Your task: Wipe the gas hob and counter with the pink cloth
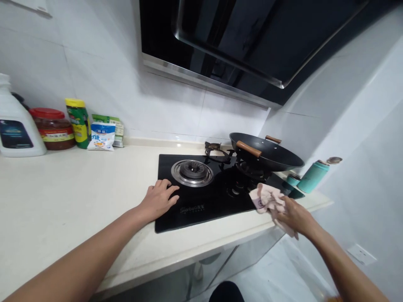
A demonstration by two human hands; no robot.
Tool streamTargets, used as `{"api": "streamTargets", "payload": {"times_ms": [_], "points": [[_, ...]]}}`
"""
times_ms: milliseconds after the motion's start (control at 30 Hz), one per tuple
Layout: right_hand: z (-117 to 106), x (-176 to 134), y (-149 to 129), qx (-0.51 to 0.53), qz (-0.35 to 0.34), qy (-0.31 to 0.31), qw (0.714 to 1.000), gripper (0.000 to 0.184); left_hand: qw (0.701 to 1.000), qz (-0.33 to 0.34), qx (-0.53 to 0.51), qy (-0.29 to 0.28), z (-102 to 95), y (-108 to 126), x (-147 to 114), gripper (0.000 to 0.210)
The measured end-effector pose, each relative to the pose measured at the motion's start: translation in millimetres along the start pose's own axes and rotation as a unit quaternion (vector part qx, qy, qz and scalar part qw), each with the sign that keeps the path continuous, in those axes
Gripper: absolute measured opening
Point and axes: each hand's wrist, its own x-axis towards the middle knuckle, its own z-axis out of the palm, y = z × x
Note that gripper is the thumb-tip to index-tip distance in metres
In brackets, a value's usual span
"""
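Observation:
A black glass gas stove is set into the pale countertop. My left hand lies over its left edge, fingers spread and holding nothing. Just beyond those fingers is the left burner, a steel ring with its pan support off. In my right hand is a crumpled pinkish cloth, over the stove's front right part near a control knob. Behind the cloth a black wok with wooden handles sits on the right burner. A dark pan support rests at the stove's back edge.
On the right stand a teal flask with its lid open and a small teal cup. Along the left wall are a white jug, a red-lidded jar, a green-yellow canister and food packets. A black range hood overhangs the stove.

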Motion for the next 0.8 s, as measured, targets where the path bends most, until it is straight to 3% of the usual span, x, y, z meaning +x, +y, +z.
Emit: {"api": "streamTargets", "payload": {"times_ms": [100,233,367,467,667,800], "points": [[-3,29,25,-0.066,0.082,-0.003,0.994,0.045,1.0,0.002,-0.003,-0.005,-0.8,1,0,0.044],[-7,68,25,0.027,0.101,-0.044,0.994,0.043,1.0,0.002,0.012,-0.008,-2.0,2,1,0.043],[-8,94,-3,0.175,0.015,-0.052,0.983,0.037,1.0,0.0,0.02,-0.015,-2.3,2,1,0.043],[-7,113,-28,0.258,-0.008,-0.071,0.963,0.038,1.0,0.007,0.022,-0.013,-1.5,1,1,0.042],[-3,156,-69,0.274,-0.012,-0.103,0.956,0.044,0.999,0.001,0.033,-0.016,-2.3,4,1,0.042],[-9,164,-88,0.284,-0.034,-0.146,0.947,0.057,0.999,0.0,0.032,-0.019,-5.1,8,0,0.041]]}}
